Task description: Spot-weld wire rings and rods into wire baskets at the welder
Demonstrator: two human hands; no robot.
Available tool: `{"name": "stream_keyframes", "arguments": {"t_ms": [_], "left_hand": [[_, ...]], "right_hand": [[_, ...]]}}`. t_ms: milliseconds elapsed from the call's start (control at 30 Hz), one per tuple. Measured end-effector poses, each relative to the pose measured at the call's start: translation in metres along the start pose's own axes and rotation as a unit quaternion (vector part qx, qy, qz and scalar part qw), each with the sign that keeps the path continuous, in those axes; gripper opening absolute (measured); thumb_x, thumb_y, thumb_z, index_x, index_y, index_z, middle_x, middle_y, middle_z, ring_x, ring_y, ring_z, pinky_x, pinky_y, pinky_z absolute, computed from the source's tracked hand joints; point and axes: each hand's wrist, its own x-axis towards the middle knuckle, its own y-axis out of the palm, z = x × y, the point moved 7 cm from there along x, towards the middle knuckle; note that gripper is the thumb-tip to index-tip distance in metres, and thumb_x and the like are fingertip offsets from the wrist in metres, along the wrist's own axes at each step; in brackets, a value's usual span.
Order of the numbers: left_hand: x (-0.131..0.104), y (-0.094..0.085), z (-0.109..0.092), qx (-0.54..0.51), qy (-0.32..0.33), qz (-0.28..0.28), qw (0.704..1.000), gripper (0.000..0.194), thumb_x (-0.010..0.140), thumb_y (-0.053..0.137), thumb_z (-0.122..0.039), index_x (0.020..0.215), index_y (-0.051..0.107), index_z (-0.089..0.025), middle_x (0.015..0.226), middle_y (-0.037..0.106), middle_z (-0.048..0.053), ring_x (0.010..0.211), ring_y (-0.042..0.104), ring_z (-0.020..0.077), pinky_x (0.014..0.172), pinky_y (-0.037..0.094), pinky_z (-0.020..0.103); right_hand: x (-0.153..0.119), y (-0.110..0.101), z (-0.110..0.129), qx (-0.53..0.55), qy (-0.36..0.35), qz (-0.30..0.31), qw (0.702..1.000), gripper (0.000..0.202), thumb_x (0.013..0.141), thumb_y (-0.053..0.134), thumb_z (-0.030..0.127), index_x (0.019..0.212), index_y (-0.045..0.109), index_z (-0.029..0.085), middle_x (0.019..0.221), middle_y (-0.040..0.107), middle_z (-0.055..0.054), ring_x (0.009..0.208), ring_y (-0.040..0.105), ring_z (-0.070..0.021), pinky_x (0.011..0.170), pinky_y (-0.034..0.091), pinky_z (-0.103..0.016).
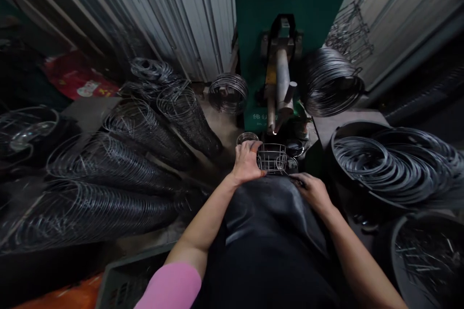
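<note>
Fingers of L hand (247, 161) curve apart from thumb, gripping wire basket's (272, 158) L side; R hand (312, 188) has fingers bent close tog. nr its lower R corner, can't tell what's pinched. Biggest: green machine (250, 24), straight ahead. Next, wire coils (108, 198) on L, then black tub (339, 142) of rings, R. Basket's small, btwn hands, just below machine's metal tip (271, 127). Prob. light & stiff, thin bars may flex or slip a bit if squeezed; best hold = outer frame wires, opp. sides.
</note>
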Motion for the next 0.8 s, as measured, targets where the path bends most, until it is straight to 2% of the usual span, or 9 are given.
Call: {"name": "stream_keyframes", "arguments": {"t_ms": [67,133,300,367,433,533,667,800], "left_hand": [[0.002,0.0,-0.014,0.02,0.01,0.011,1.0,0.085,0.047,0.077,-0.032,0.122,0.039,-0.021,0.123,0.043,0.011,0.118,0.035,0.0303,0.101,0.026,0.044],[0.001,0.002,-0.022,0.03,0.014,0.017,0.999,0.085,0.048,0.077,-0.032,0.122,0.038,-0.021,0.123,0.043,0.011,0.117,0.035,0.0313,0.1,0.024,0.046],[0.0,0.007,-0.027,0.026,-0.001,0.023,0.999,0.085,0.048,0.076,-0.034,0.123,0.037,-0.02,0.123,0.043,0.011,0.116,0.035,0.0308,0.097,0.026,0.045],[-0.001,0.009,-0.025,0.018,-0.011,0.029,0.999,0.084,0.049,0.076,-0.034,0.123,0.036,-0.021,0.124,0.042,0.01,0.117,0.035,0.0303,0.097,0.026,0.044],[-0.001,0.01,-0.025,0.017,-0.014,0.037,0.999,0.084,0.049,0.076,-0.034,0.123,0.037,-0.022,0.124,0.042,0.01,0.117,0.035,0.0299,0.097,0.027,0.043],[0.0,0.011,-0.023,0.017,-0.013,0.047,0.999,0.085,0.048,0.077,-0.035,0.122,0.038,-0.022,0.125,0.042,0.01,0.118,0.036,0.0296,0.098,0.028,0.043],[0.002,0.01,-0.021,0.0,-0.013,0.052,0.999,0.086,0.047,0.077,-0.036,0.123,0.039,-0.021,0.125,0.042,0.01,0.119,0.036,0.0299,0.099,0.028,0.042],[0.007,0.007,-0.018,-0.011,-0.015,0.061,0.998,0.087,0.047,0.078,-0.035,0.124,0.039,-0.022,0.126,0.042,0.01,0.12,0.036,0.0303,0.1,0.028,0.042]], "right_hand": [[0.019,-0.005,0.02,-0.056,-0.001,0.019,0.998,0.017,0.073,0.058,0.027,0.086,0.067,0.024,0.081,0.068,-0.004,0.074,0.063,-0.022,0.066,0.047,-0.031],[0.033,-0.005,0.03,-0.073,0.022,0.005,0.997,0.015,0.069,0.06,0.024,0.084,0.064,0.024,0.072,0.066,-0.002,0.066,0.061,-0.0202,0.06,0.044,-0.029],[0.037,0.011,0.04,0.051,0.034,-0.118,0.991,0.008,0.071,0.055,0.028,0.073,0.056,0.02,0.067,0.061,0.0,0.063,0.056,-0.0154,0.06,0.042,-0.025],[0.032,0.017,0.039,0.105,0.033,-0.136,0.985,0.012,0.072,0.053,0.03,0.071,0.056,0.019,0.068,0.061,-0.001,0.065,0.056,-0.0154,0.062,0.043,-0.025],[0.029,0.021,0.038,0.144,0.034,-0.114,0.982,0.015,0.072,0.051,0.03,0.073,0.059,0.018,0.072,0.063,-0.002,0.069,0.058,-0.0164,0.066,0.045,-0.026],[0.03,0.021,0.037,0.161,0.028,-0.04,0.986,0.021,0.074,0.048,0.029,0.08,0.065,0.018,0.079,0.067,-0.004,0.077,0.061,-0.0185,0.073,0.047,-0.03],[0.033,0.013,0.044,0.134,-0.025,0.045,0.99,0.025,0.078,0.049,0.03,0.09,0.067,0.018,0.092,0.068,-0.006,0.09,0.062,-0.0207,0.084,0.046,-0.035],[0.036,0.01,0.05,0.09,-0.079,0.075,0.99,0.028,0.075,0.059,0.032,0.099,0.066,0.019,0.096,0.067,-0.007,0.09,0.061,-0.0216,0.082,0.047,-0.036]]}}
